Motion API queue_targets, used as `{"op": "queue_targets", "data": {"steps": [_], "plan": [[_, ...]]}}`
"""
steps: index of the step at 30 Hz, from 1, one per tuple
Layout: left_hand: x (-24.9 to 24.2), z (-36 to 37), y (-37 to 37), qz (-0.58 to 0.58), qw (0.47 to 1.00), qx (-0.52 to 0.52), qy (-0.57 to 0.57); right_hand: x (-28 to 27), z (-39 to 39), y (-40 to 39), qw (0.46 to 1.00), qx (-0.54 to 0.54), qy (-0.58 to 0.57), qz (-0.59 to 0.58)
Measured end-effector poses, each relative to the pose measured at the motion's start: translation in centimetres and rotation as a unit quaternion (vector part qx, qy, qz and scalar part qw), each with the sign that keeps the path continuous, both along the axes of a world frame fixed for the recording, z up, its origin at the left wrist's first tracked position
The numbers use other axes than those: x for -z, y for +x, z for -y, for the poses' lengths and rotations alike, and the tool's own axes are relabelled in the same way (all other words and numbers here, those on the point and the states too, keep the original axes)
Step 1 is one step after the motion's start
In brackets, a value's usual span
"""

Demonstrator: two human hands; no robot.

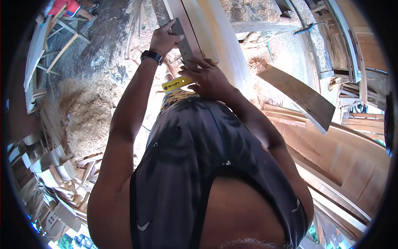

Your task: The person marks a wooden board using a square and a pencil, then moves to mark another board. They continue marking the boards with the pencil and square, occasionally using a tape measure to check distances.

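Observation:
A try square with a grey metal blade (183, 45) and a yellow stock (174, 84) marked LOTUS lies against the side of a long wooden board (190, 29). My left hand (164, 40), wearing a dark wristwatch, pinches the blade near its far end. Closer to my body, my right hand (210, 81) is closed over the corner where blade and stock meet, its fingertips by the board's near end. Part of the stock is hidden under that hand.
A loose plank (300, 95) slants at the right, above stacked boards (336, 153). Wood shavings (85, 112) are heaped at the left. Offcuts (62, 174) pile up at lower left. Another person's leg (86, 14) shows at upper left beside a wooden frame (62, 52).

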State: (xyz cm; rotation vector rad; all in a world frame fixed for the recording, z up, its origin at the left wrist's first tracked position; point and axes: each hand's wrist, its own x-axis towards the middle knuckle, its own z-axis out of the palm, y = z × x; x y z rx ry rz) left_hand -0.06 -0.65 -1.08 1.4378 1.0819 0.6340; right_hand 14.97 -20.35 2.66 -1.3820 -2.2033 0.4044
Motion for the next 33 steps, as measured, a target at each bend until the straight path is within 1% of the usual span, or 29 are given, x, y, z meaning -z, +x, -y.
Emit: {"op": "queue_targets", "data": {"steps": [1,3,5,6,8,9,13,18,19,21,24,28,30,33], "plan": [[0.2,0.0,0.0,-0.003,1.0,0.006,0.0,0.4,0.3,-0.3,0.999,-0.006,0.017,0.042],[0.0,0.0,0.3,0.015,0.999,-0.008,-0.031,0.8,0.4,-0.5,1.0,-0.005,0.011,0.026],[-0.5,0.5,0.6,0.008,0.999,-0.013,-0.03,0.9,0.5,-0.6,0.998,0.02,0.023,0.049],[-0.7,0.6,0.7,0.002,0.999,-0.022,-0.027,0.8,0.6,-0.6,0.998,0.022,0.024,0.048],[-0.9,0.9,1.1,-0.014,1.0,-0.021,-0.011,0.6,0.7,-0.4,0.999,0.012,-0.01,0.028],[-0.9,1.0,1.2,-0.029,0.999,-0.022,0.003,0.7,0.7,-0.3,1.0,0.012,-0.009,0.028],[-0.9,1.3,1.5,-0.029,0.999,-0.034,0.02,1.3,1.0,-0.1,0.999,0.026,0.002,0.019],[-0.9,1.0,1.4,-0.105,0.992,0.006,0.073,1.5,1.0,0.0,0.999,0.033,0.008,0.0],[-0.9,0.9,1.4,-0.106,0.992,0.007,0.073,1.6,0.9,0.0,0.999,0.033,0.011,0.0],[-0.9,0.8,1.4,-0.128,0.985,0.026,0.115,1.7,0.9,0.0,0.999,0.033,0.014,0.0],[-1.1,0.6,1.3,-0.157,0.978,0.053,0.13,1.7,0.9,-0.1,0.999,0.036,0.012,-0.012],[-1.5,0.8,1.5,-0.149,0.98,0.048,0.125,1.7,0.9,0.1,0.999,0.038,0.013,-0.022],[-1.7,0.8,1.6,-0.182,0.974,0.057,0.119,1.7,0.9,0.1,0.999,0.039,0.014,-0.022],[-1.9,0.8,1.6,-0.174,0.977,0.059,0.11,1.6,0.9,0.1,0.999,0.042,0.012,-0.026]]}}
